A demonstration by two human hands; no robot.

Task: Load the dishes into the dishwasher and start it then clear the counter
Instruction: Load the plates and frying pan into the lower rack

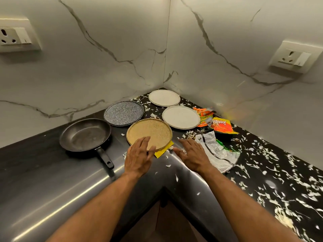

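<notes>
A tan speckled plate (pixel 150 131) lies in the middle of the black corner counter (pixel 52 172), on top of a yellow wrapper (pixel 163 151). My left hand (pixel 139 157) hovers over its near rim with fingers straight, holding nothing. My right hand (pixel 192 154) is spread flat just right of the plate, above a silver wrapper (pixel 216 151). Behind stand a grey speckled plate (pixel 123 113), a white plate (pixel 180 117) and a second white plate (pixel 164 98) in the corner. A black frying pan (pixel 85 135) sits at the left, handle toward me.
Orange and yellow snack wrappers (pixel 215 121) lie right of the white plates. White shreds (pixel 262 154) litter the right side of the counter. Marble walls close the corner, with a socket (pixel 15 36) on the left wall and another socket (pixel 295 57) on the right.
</notes>
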